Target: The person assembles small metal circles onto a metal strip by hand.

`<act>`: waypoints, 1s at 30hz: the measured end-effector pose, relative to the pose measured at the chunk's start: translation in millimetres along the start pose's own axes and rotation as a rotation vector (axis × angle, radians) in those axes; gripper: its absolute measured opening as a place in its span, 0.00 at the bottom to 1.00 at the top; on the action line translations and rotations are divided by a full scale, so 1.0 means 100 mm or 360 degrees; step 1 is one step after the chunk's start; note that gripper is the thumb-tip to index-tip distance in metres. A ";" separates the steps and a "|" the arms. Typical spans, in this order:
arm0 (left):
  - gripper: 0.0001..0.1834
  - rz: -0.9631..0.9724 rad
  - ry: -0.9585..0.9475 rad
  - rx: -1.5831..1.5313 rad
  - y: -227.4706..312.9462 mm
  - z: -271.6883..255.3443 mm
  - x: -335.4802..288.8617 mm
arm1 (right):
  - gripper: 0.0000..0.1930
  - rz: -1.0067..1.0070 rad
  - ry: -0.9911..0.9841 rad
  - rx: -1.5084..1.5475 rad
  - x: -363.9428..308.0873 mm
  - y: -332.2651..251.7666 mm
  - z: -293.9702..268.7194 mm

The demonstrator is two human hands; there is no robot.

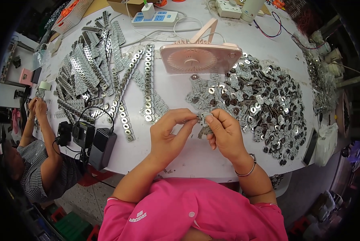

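Above the table's near edge, my two hands meet at a few small silvery metal plates (204, 119). My right hand (227, 135) is closed round the plates, thumb on top. Thumb and forefinger of my left hand (168, 135) are pinched together at the plates' left side, on a small dark bit too tiny to name. Just beyond and to the right spreads a big heap of loose metal plates (264, 104) with round dark or shiny centres. To the left lie long strips of joined metal plates (148, 82), piled thickly farther left (83, 66).
A pink desk fan (202, 56) stands beyond my hands. Power strips (155, 18) and cables lie at the back. A grey box-shaped device (102, 148) and black adapters sit at the left edge, a phone (309, 147) at the right. Another person (47, 160) works at far left.
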State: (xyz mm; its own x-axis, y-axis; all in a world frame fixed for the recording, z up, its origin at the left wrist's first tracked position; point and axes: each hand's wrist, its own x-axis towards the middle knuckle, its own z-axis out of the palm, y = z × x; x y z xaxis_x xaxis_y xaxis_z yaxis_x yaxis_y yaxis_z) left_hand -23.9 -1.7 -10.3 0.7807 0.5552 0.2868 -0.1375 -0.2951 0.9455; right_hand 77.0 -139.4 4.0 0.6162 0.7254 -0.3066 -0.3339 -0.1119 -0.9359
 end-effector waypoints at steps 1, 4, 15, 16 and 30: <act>0.10 -0.0035 0.0011 -0.0024 0.00 0.00 0.01 | 0.11 0.0024 0.0006 0.0027 0.00 0.00 0.00; 0.10 -0.0014 -0.0003 0.0003 0.01 0.02 0.01 | 0.11 0.0047 0.0035 0.0086 -0.01 -0.02 0.02; 0.10 -0.0286 -0.0212 -0.0175 -0.02 0.04 -0.01 | 0.09 -0.0552 0.0525 -0.1059 0.13 -0.04 -0.27; 0.10 -0.0457 -0.0232 -0.0349 -0.01 0.02 0.01 | 0.09 -0.0464 0.0409 -0.0879 0.11 -0.07 -0.27; 0.09 -0.1104 -0.0347 -0.0904 0.00 -0.19 0.04 | 0.11 0.0008 -0.0179 -0.0396 0.03 -0.13 -0.15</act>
State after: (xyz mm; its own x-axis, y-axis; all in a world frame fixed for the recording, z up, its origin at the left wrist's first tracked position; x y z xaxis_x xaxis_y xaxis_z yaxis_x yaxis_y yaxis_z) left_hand -32.6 14.8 -6.2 0.8896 0.2894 -0.3532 0.1706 0.5068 0.8450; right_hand 93.7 -145.7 13.2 0.5274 0.7938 -0.3030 -0.1427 -0.2688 -0.9526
